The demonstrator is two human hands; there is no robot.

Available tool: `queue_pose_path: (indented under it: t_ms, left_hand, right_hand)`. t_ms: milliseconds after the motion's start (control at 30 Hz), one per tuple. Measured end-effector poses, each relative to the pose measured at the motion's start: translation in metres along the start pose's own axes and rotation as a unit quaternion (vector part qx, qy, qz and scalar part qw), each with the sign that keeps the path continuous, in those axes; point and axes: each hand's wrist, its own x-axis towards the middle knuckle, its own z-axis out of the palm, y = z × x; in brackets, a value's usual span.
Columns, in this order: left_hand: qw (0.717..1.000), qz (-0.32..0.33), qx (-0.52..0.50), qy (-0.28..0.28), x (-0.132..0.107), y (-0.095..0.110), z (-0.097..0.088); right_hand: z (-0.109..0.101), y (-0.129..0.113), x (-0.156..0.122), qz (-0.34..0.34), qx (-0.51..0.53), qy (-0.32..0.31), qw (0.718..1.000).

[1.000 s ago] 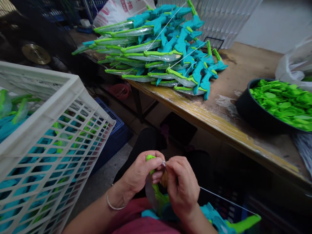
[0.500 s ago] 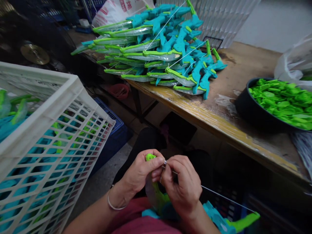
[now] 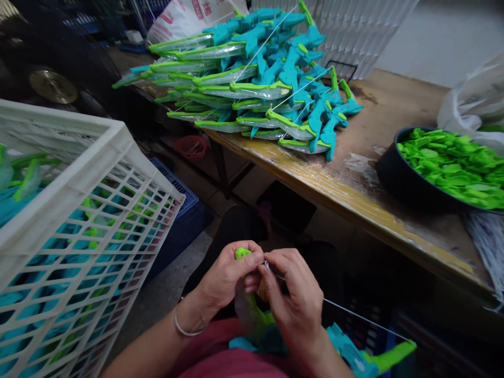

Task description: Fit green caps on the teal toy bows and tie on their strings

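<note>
Standing by, I find at far left a white lattice crate (image 3: pixel 90 157), well filled with teal-and-green parts (image 3: pixel 18 202), visible over the rim and through the wall. A printed white bag (image 3: pixel 177 21) stands behind the stack on the table; its contents cannot be seen. Beyond the crate sits a blue crate (image 3: pixel 191 205), its inside too dark to read. Just right, under the table, a pink basin (image 3: pixel 182 149) holds thin pale items, indistinct.

The person's left hand (image 3: pixel 232 273) is curled closed, thumb and fingers gripping the green tip of a teal-and-green piece (image 3: pixel 342 344) lying across the lap. A stack of similar assemblies (image 3: pixel 271 73) lies on the worn wooden table (image 3: pixel 405 102). The right hand (image 3: pixel 297 289) is half curled, thumb and forefinger pinched on a white cord (image 3: pixel 364 317) at the left fingertips; the cord runs to the piece's far green end, lower right.

At far right, a round black bowl (image 3: pixel 397 178) is heaped with loose green parts (image 3: pixel 449 168). Behind it, a translucent bag (image 3: pixel 462 110) shows something green inside.
</note>
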Motion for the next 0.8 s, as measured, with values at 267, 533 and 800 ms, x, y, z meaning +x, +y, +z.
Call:
queue_pose_path:
  t_ms: [267,533,800]
  left_hand:
    - [0.998,0.015,0.028,-0.057,0.012,-0.001,-0.005]
    - [0.989,0.011,0.028,-0.145,0.026,0.005,0.016]
    - [0.988,0.001,0.024,-0.154,0.017,0.005,0.026]
  right_hand:
    - [-0.026,-0.01,0.002,0.016,-0.005,-0.028,0.999]
    - [-0.035,-0.018,0.0,-0.03,-0.033,0.012,0.999]
    - [-0.045,-0.033,-0.004,-0.039,-0.066,0.023,0.997]
